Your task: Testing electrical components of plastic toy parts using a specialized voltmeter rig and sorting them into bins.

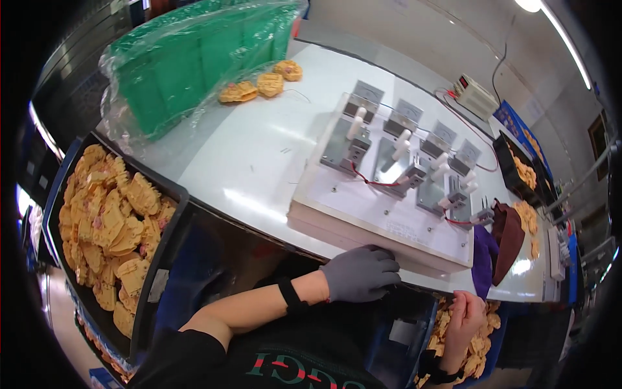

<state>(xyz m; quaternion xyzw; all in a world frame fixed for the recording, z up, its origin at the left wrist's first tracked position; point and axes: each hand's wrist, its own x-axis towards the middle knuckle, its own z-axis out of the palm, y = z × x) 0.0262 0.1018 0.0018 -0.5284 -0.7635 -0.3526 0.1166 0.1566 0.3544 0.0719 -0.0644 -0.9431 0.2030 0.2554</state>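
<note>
The left hand (360, 273), in a grey knit glove, rests fingers curled and pressed together on the near edge of the white fixture board with four lever clamps (382, 207) on the white bench (246, 149). The bare right hand (465, 318) dips into a blue bin of yellow moulded plastic parts (476, 347), fingers closed around one, I judge. All four clamps look empty; the black tray of the same parts (110, 227) at the left is heaped, so little seems done.

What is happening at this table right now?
A person sits at a white table. The gloved left hand rests against the front edge of a white test fixture with four lever clamps. The bare right hand reaches into a bin of yellow parts low at the right. A black tray of the same parts stands at the left.
</note>
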